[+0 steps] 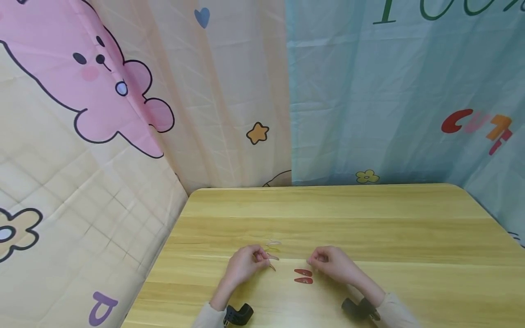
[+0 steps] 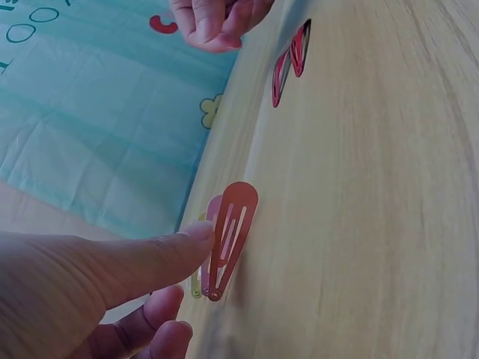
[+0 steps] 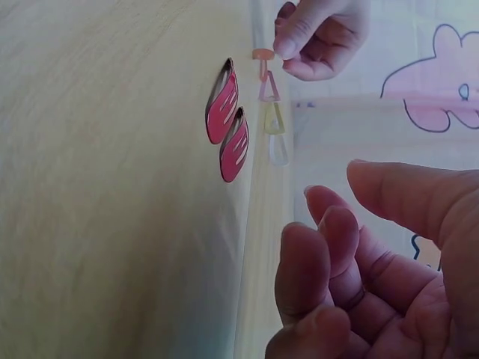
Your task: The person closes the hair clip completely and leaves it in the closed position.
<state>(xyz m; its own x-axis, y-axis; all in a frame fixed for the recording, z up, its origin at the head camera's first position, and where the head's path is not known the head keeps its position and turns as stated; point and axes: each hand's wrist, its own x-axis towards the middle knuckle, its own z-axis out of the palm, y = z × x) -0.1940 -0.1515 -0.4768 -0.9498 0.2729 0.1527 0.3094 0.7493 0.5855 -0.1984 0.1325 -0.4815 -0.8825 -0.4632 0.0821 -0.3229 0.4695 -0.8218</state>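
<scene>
My left hand [image 1: 248, 263] pinches the edge of an orange-brown snap hair clip [image 2: 239, 217], thumb tip against its side in the left wrist view. Just behind that clip are a pink hair clip [image 3: 269, 88] and a yellow hair clip [image 3: 275, 118]. A pale, whitish hair clip [image 3: 278, 151] ends this row. Two glossy red hair clips, one [image 1: 303, 272] above the other [image 1: 304, 280], lie side by side between the hands. Beside them, my right hand [image 1: 334, 264] hovers with loosely bent fingers; thumb and fingertips are apart, holding nothing in the right wrist view.
The light wood table [image 1: 369, 218] reaches back to a printed curtain [image 1: 229, 91] that hangs behind and at the sides. Each wrist carries a black camera, one on the left [image 1: 239, 315] and one on the right [image 1: 358, 310].
</scene>
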